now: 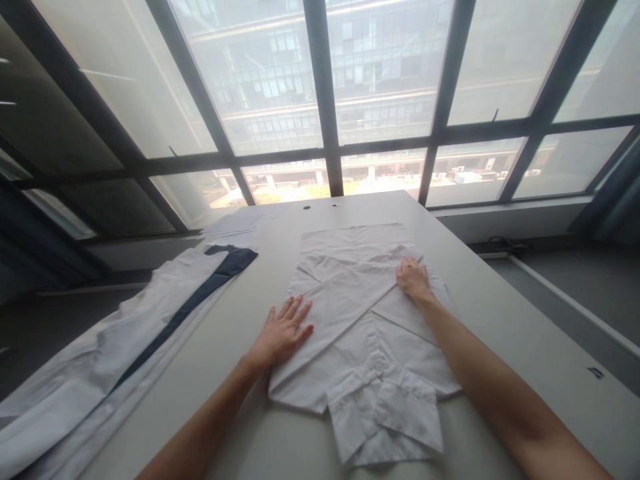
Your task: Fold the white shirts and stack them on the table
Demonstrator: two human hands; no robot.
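Observation:
A white shirt (345,307) lies on the white table (480,300), its sides folded inward and its collar end towards me. On the shirt's left edge rests my left hand (286,332), palm down with the fingers spread. My right hand (413,277) is on the upper right part of the shirt, its fingers curled down against the cloth. Whether those fingers pinch a bit of fabric is too small to tell.
A pile of white garments (115,340) with a dark blue one (200,293) among them lies along the table's left side. Behind it are pale flat sheets (235,223). Large windows (380,73) stand beyond the far edge.

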